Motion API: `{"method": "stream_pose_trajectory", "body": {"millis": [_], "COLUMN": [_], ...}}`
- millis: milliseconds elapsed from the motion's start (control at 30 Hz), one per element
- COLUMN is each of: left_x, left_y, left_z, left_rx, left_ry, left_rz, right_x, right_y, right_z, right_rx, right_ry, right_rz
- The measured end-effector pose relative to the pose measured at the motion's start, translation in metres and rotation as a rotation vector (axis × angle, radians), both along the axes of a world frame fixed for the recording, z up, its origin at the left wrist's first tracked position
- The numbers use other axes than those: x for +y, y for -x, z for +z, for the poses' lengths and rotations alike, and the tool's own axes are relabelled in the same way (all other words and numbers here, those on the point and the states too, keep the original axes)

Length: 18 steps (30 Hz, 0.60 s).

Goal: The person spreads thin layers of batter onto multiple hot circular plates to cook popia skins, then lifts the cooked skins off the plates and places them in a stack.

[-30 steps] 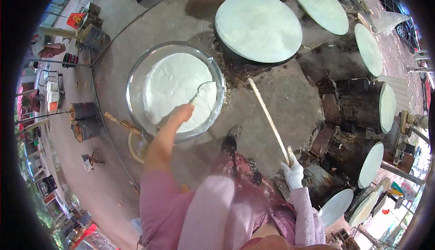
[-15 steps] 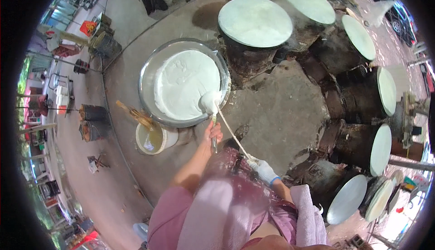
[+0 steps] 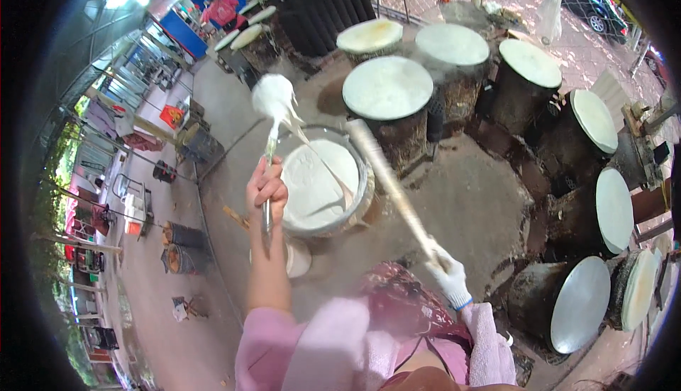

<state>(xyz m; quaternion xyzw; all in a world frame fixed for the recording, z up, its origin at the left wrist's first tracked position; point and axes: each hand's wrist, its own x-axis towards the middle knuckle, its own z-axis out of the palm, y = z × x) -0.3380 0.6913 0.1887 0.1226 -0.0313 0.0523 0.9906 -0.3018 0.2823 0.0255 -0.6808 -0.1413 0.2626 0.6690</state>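
Note:
My left hand [image 3: 266,187] grips the metal handle of a ladle [image 3: 273,100], raised with white batter dripping off it over the large metal basin of white batter [image 3: 312,185]. My right hand [image 3: 447,275], in a white glove, holds a long pale wooden stick [image 3: 389,178] that slants up toward the basin's right rim. Both forearms come from pink sleeves at the bottom edge.
Round cloth-topped steamer pots [image 3: 387,86] stand in an arc from the back to the right, on dark drums. A small white cup [image 3: 296,258] sits below the basin. Buckets [image 3: 183,235] and stalls line the left side; a person in red [image 3: 221,9] is far back.
The ladle has risen from the basin's edge to high above it, trailing batter. The stick has swung up and left toward the basin. The view has tilted forward.

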Motion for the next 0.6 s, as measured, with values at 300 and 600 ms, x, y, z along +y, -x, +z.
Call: {"method": "stream_pose_trajectory", "body": {"millis": [300, 600], "left_x": [0.024, -0.16], "left_y": [-0.134, -0.247], "left_z": [-0.016, -0.044], "left_rx": [0.477, 0.205], "left_ry": [-0.912, -1.069], "left_rz": [0.307, -0.596], "right_x": [-0.08, -0.134], "right_y": [-0.016, 0.052], "right_z": [-0.15, -0.152], "right_rx": [0.237, 0.274], "right_ry": [-0.036, 0.003], "right_rz": [-0.789, -1.306]}}
